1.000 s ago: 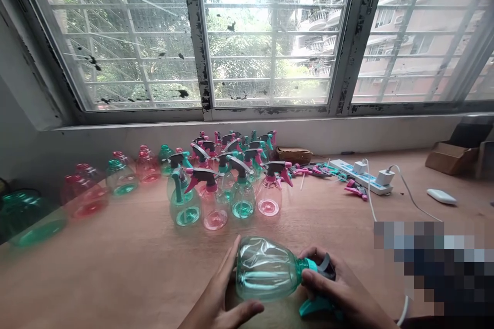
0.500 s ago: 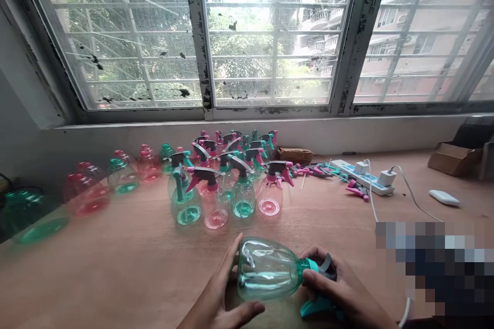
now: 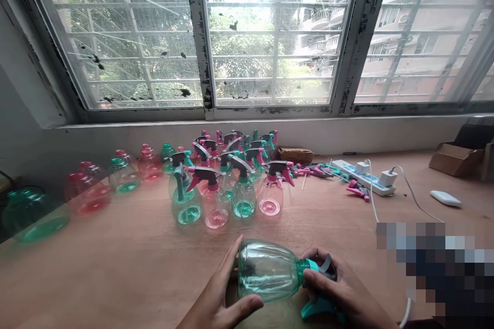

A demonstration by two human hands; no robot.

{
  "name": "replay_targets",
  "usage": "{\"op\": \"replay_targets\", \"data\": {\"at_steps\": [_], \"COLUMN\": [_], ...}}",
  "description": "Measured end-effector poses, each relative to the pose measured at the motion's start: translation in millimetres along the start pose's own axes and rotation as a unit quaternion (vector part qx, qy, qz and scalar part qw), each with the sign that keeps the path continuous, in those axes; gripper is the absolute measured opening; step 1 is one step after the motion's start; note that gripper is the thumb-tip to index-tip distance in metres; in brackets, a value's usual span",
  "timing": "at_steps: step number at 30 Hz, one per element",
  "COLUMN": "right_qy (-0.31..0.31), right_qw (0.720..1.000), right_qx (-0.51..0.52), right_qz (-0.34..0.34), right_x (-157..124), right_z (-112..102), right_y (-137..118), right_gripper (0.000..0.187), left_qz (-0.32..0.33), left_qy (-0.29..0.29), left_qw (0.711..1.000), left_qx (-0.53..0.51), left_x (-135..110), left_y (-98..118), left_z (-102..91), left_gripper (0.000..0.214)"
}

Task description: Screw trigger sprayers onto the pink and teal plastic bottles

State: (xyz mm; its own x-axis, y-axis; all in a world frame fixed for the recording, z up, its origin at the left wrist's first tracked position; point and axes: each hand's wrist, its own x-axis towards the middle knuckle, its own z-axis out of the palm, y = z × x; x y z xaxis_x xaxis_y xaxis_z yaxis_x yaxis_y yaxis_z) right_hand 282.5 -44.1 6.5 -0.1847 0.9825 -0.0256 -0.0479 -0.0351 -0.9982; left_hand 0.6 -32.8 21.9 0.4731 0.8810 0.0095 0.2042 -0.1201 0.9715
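Note:
A clear green spray bottle (image 3: 268,271) lies on its side in the air above the near part of the table, its neck toward the right. Its wide base rests in my left hand (image 3: 227,288), thumb along the lower side and fingers behind the base. With thumb and fingers, my right hand (image 3: 343,288) grips the teal collar of the spray head (image 3: 312,266) at the bottle's neck. The head's dark grey part (image 3: 328,268) sticks out between the fingers, and its teal trigger end (image 3: 314,309) shows below. Part of the spray head is hidden by my right hand.
Several pink and green spray bottles with heads (image 3: 244,195) stand grouped mid-table. Headless bottles (image 3: 90,193) stand at the left. Loose spray heads (image 3: 318,169) lie beside a power strip (image 3: 365,177) with white cables. Farther right are a white mouse (image 3: 445,198) and an open cardboard box (image 3: 455,158).
The bottle has turned slightly about its long axis; the reflections on its wall have shifted. Both hands keep nearly the same place and hold.

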Motion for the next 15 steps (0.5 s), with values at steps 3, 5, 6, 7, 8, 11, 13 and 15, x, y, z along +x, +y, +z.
{"op": "replay_targets", "data": {"at_steps": [3,5,6,7,8,11,13,15], "right_qy": [0.003,0.003,0.002,0.001,0.0,0.001,-0.003,-0.007], "right_qw": [1.0,1.0,1.0,1.0,1.0,1.0,0.999,0.998], "right_qx": [0.012,0.023,0.025,0.022,0.018,0.022,0.043,0.056], "right_qz": [0.006,0.009,0.009,0.007,0.004,0.004,0.015,0.024], "right_x": [-1.4,-2.4,-2.9,-3.3,-3.9,-5.7,-6.9,-7.2], "right_z": [1.3,2.2,2.5,2.8,3.1,3.8,4.0,3.6], "right_y": [-0.8,-1.3,-1.5,-1.6,-1.5,-0.2,1.5,3.4], "right_gripper": [0.044,0.045,0.045,0.045,0.044,0.044,0.045,0.045], "left_qz": [0.006,0.021,0.028,0.035,0.041,0.047,0.047,0.041], "left_qy": [0.028,0.057,0.069,0.077,0.082,0.079,0.072,0.059], "left_qw": [0.999,0.996,0.994,0.993,0.992,0.99,0.989,0.991], "left_qx": [0.037,0.069,0.081,0.087,0.089,0.105,0.117,0.11], "left_x": [-1.1,-2.9,-3.8,-4.5,-5.0,-6.1,-6.7,-7.3], "left_y": [-2.8,-5.3,-6.4,-7.1,-7.6,-7.7,-6.8,-4.5], "left_z": [0.6,2.3,3.2,4.1,4.8,4.9,3.0,0.4], "left_gripper": [0.096,0.095,0.095,0.094,0.091,0.087,0.094,0.103]}}
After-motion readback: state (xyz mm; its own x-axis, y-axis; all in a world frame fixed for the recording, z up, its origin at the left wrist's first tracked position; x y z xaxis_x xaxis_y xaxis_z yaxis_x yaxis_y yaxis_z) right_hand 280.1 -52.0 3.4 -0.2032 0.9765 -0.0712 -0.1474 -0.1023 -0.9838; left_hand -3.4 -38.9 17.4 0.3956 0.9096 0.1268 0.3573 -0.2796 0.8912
